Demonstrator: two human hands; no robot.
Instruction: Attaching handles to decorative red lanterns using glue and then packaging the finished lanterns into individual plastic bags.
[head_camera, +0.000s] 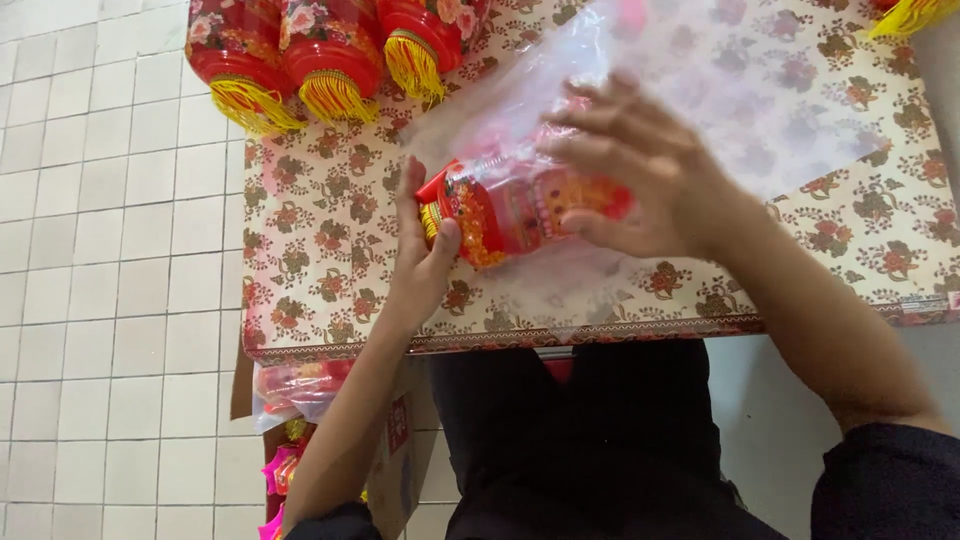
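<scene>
White floor tiles (110, 250) flank a floral tablecloth (320, 240); both hands grasp a bagged red lantern (520, 205).

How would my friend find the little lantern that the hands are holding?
Look at the flower-patterned table. Near its front edge, the left hand and right hand hold a small red and gold lantern. Unlike the three red lanterns with yellow tassels at the far edge, it sits inside a clear plastic bag.
</scene>
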